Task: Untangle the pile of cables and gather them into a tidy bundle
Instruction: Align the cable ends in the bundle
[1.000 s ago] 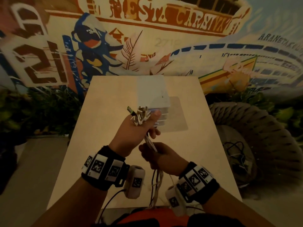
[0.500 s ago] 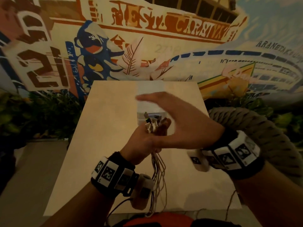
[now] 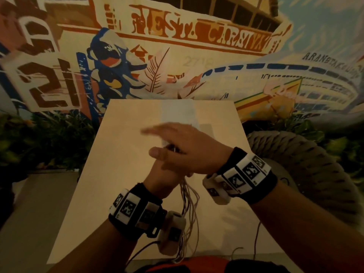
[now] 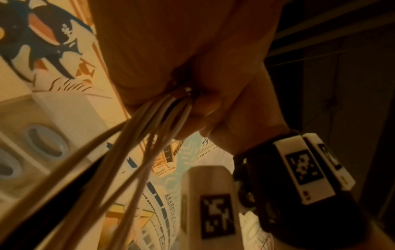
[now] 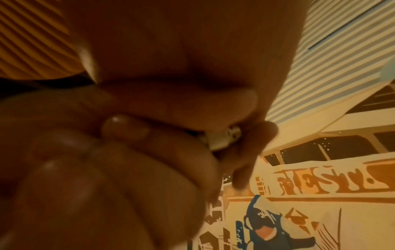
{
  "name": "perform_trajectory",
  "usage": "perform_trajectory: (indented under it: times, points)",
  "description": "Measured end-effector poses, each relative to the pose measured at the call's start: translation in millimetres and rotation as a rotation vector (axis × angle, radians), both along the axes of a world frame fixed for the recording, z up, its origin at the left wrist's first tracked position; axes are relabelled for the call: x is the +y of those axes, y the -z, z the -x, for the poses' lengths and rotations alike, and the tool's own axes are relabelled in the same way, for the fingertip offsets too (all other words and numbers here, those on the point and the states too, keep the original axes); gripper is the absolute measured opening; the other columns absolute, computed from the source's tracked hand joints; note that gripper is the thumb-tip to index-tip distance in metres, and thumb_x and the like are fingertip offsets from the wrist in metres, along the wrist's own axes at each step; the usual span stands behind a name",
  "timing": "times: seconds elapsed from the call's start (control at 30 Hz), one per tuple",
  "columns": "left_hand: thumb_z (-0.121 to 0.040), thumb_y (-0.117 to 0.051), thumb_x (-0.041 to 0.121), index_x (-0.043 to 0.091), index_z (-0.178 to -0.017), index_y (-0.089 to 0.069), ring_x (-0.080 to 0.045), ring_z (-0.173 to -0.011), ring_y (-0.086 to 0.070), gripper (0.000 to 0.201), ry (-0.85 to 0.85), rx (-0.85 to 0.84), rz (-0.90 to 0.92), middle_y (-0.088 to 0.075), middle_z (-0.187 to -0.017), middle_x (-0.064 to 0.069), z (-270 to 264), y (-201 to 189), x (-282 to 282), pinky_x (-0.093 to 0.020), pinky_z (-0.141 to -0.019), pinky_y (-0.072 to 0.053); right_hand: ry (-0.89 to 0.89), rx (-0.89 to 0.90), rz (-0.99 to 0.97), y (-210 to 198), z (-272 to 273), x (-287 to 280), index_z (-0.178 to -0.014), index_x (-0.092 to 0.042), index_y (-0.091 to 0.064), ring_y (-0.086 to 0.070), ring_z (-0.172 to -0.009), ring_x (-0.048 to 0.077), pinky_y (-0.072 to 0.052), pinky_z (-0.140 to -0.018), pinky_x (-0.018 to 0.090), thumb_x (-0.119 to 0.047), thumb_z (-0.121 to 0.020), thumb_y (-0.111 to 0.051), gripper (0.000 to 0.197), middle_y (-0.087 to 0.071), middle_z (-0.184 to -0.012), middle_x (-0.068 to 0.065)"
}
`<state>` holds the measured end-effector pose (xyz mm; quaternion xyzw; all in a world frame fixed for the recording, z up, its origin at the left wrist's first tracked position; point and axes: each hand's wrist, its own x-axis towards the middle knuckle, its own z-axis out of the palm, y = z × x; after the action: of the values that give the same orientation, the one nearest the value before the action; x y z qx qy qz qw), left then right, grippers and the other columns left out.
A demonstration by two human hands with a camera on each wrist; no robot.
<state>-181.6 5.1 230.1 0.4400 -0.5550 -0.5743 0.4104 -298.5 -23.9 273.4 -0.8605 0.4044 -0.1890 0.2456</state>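
We see the cables [image 3: 188, 196] gripped in the left hand [image 3: 160, 179] above the surface [image 3: 122, 154], their strands hanging toward the near edge. The right hand [image 3: 189, 152] lies flat over their plug ends, fingers [image 3: 157, 131] straight, grasping nothing.

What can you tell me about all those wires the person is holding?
The cables are a bunch of thin cords, mostly pale, with at least one dark. The left hand grips them in a fist near their plug ends, which look white and metal. The right hand lies flat over those ends. Below the fist the strands hang loose, spreading apart a little, over the near edge of the table.
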Motion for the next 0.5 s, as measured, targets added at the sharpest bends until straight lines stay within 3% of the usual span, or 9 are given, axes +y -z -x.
perform_trajectory:
  times: [0.03, 0.07, 0.13, 0.17, 0.23, 0.3, 0.37, 0.43, 0.5]
  points:
    - [-0.098, -0.055, -0.006, 0.027, -0.089, -0.057, 0.006, -0.058, -0.058, 0.034, 0.028, -0.02, 0.037, -0.053, -0.076, 0.013, -1.5, 1.6, -4.1, -0.012, -0.055, -0.045, 0.073, -0.171, -0.007, 4.2, 6.0, 1.5, -0.151, -0.035, -0.037, -0.043, -0.137, 0.005, -0.037, -0.114, 0.034, -0.054, -0.098, -0.053, 0.059, -0.046, -0.152, -0.008]
    - [-0.101, -0.055, 0.006, 0.022, -0.088, -0.064, -0.001, -0.058, -0.054, 0.023, -0.003, 0.008, 0.063, -0.056, -0.072, 0.006, -2.7, -6.1, -6.9, -0.019, -0.056, -0.045, 0.168, -0.366, -0.037, 12.0, 12.2, 2.5, -0.153, -0.038, -0.03, -0.042, -0.139, 0.003, -0.038, -0.113, 0.034, -0.053, -0.094, -0.061, 0.069, -0.043, -0.153, -0.009]
    - [-0.104, -0.057, 0.025, 0.007, -0.101, -0.071, -0.015, -0.064, -0.056, 0.022, -0.058, 0.088, 0.053, -0.062, -0.071, -0.008, -5.6, -13.8, -14.8, -0.031, -0.06, -0.047, 0.249, -0.647, -0.265, 31.2, 21.2, 6.5, -0.155, -0.036, -0.024, -0.052, -0.133, 0.008, -0.048, -0.107, 0.037, -0.047, -0.087, -0.07, 0.083, -0.049, -0.148, -0.003]
    - [-0.104, -0.055, 0.028, 0.007, -0.107, -0.071, -0.015, -0.066, -0.059, 0.026, -0.068, 0.099, 0.071, -0.064, -0.071, -0.007, -7.1, -14.6, -18.9, -0.03, -0.064, -0.049, 0.203, -0.695, -0.429, 43.2, 21.3, 9.2, -0.155, -0.034, -0.025, -0.059, -0.127, 0.014, -0.053, -0.102, 0.041, -0.041, -0.087, -0.072, 0.083, -0.056, -0.142, 0.002]
    - [-0.103, -0.054, 0.033, 0.016, -0.11, -0.073, -0.011, -0.063, -0.062, 0.026, -0.088, 0.046, 0.131, -0.064, -0.065, 0.002, -9.5, -16.0, -21.5, -0.021, -0.064, -0.049, 0.062, -0.586, -0.67, 60.3, 15.8, 17.4, -0.142, -0.036, -0.044, -0.069, -0.11, 0.018, -0.056, -0.098, 0.043, -0.027, -0.094, -0.069, 0.055, -0.069, -0.123, 0.001]
    - [-0.1, -0.058, 0.036, 0.017, -0.104, -0.075, -0.013, -0.059, -0.064, 0.026, -0.126, 0.013, 0.151, -0.068, -0.067, 0.0, -10.0, -16.1, -22.7, -0.02, -0.06, -0.05, 0.074, -0.476, -0.735, 66.2, 9.4, 25.6, -0.107, -0.036, -0.069, -0.066, -0.071, 0.013, -0.056, -0.076, 0.037, -0.032, -0.101, -0.059, 0.013, -0.065, -0.079, -0.003]
    - [-0.097, -0.063, 0.032, 0.016, -0.104, -0.075, -0.012, -0.065, -0.069, 0.021, -0.151, 0.011, 0.148, -0.073, -0.071, 0.0, -13.3, -12.2, -24.4, -0.019, -0.063, -0.052, 0.171, -0.494, -0.778, 70.0, 10.1, 30.8, -0.083, -0.028, -0.069, -0.045, -0.051, 0.014, -0.044, -0.059, 0.034, -0.041, -0.103, -0.053, 0.028, -0.044, -0.059, 0.001]
    - [-0.092, -0.069, 0.022, 0.014, -0.111, -0.073, -0.015, -0.076, -0.074, 0.02, -0.102, 0.095, 0.08, -0.076, -0.078, 0.0, -16.3, -7.9, -22.7, -0.025, -0.071, -0.057, 0.243, -0.536, -0.805, 73.4, 12.7, 33.0, -0.073, -0.038, -0.065, -0.04, -0.05, 0.016, -0.039, -0.055, 0.031, -0.041, -0.101, -0.056, 0.03, -0.04, -0.058, 0.001]
    - [-0.083, -0.073, 0.021, 0.009, -0.113, -0.071, -0.019, -0.085, -0.075, 0.032, -0.035, 0.178, 0.011, -0.077, -0.085, -0.002, -16.8, -2.7, -21.9, -0.029, -0.076, -0.059, 0.275, -0.494, -0.775, 73.0, 15.4, 34.4, -0.068, -0.037, -0.062, -0.039, -0.051, 0.019, -0.038, -0.053, 0.03, -0.039, -0.101, -0.058, 0.033, -0.041, -0.058, 0.005]
